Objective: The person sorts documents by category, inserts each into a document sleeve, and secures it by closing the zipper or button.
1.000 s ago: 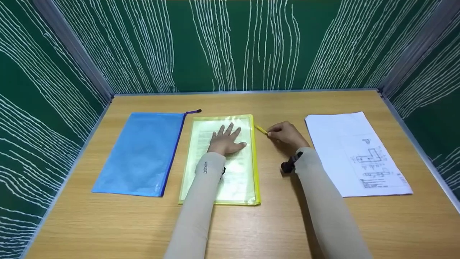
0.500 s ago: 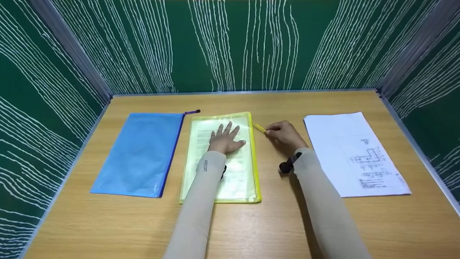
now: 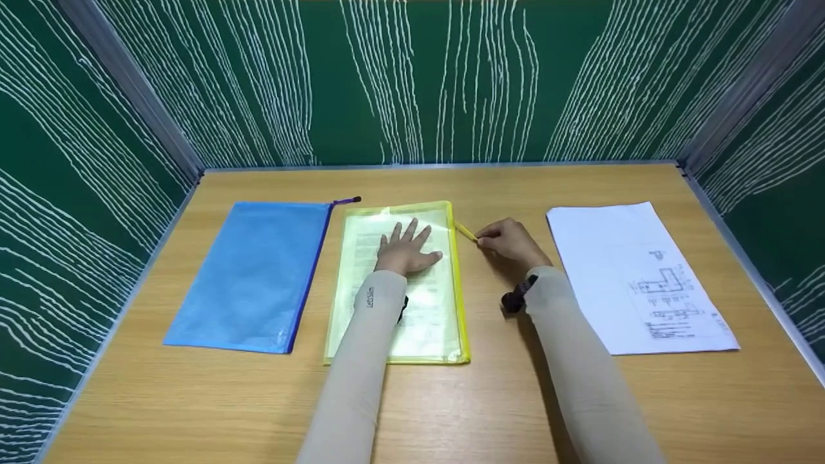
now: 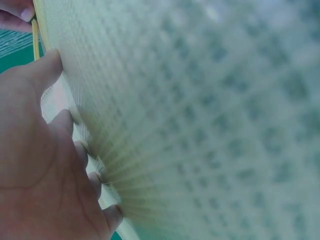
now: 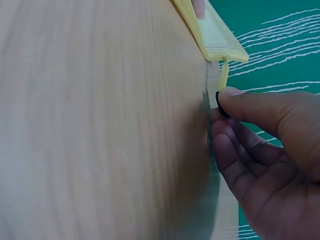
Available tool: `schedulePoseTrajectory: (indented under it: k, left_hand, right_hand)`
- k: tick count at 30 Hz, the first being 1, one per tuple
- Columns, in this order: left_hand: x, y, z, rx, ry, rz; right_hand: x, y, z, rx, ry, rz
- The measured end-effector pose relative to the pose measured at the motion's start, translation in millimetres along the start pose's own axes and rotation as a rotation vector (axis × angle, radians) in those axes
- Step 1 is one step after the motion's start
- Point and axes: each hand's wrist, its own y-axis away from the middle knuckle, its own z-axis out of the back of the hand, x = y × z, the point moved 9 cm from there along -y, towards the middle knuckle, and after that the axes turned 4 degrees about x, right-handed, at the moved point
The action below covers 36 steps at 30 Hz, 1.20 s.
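Observation:
A translucent yellow zip pouch (image 3: 428,328) with printed sheets inside lies in the middle of the table in the head view. My left hand (image 3: 406,250) rests flat on it with fingers spread. Thumb and fingertips of the left hand (image 4: 47,145) touch the mesh surface in the left wrist view. My right hand (image 3: 512,242) pinches the dark end of the yellow zipper pull (image 3: 466,231) just right of the pouch's top corner. In the right wrist view the pull tab (image 5: 224,75) stretches from the pouch corner to the thumb and forefinger.
A blue zip pouch (image 3: 251,277) lies to the left, its purple pull pointing toward the back. At the right is a stack of white paper (image 3: 599,258) with a printed drawing, partly behind the right forearm. Green walls (image 3: 425,84) with white wavy lines enclose the wooden table (image 3: 451,425).
The yellow pouch's top right corner has risen slightly and shifted a little. Both hands keep nearly the same place, the right still pinching the zipper pull.

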Motion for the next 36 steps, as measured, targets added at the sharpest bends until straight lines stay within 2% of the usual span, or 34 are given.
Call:
schedulePoseTrajectory:
  k: [7, 13, 17, 24, 36]
  left_hand:
    - [2.3, 2.0, 0.1, -0.015, 0.003, -0.004]
    - [3.4, 1.0, 0.1, -0.022, 0.010, -0.008]
    - [3.4, 1.3, 0.1, -0.025, 0.012, -0.007]
    - [0.7, 1.9, 0.3, -0.022, -0.019, -0.002]
    - [-1.1, 2.4, -0.6, -0.010, -0.005, -0.022]
  right_hand:
    - [5, 1.7, -3, 0.009, 0.043, 0.031]
    - [2, 4.0, -5, 0.029, 0.018, -0.001]
    - [6, 4.3, -6, 0.023, 0.039, -0.004]
    - [12, 3.7, -4, -0.003, 0.111, 0.037]
    - [14, 8.0, -4, 0.028, 0.134, 0.032]
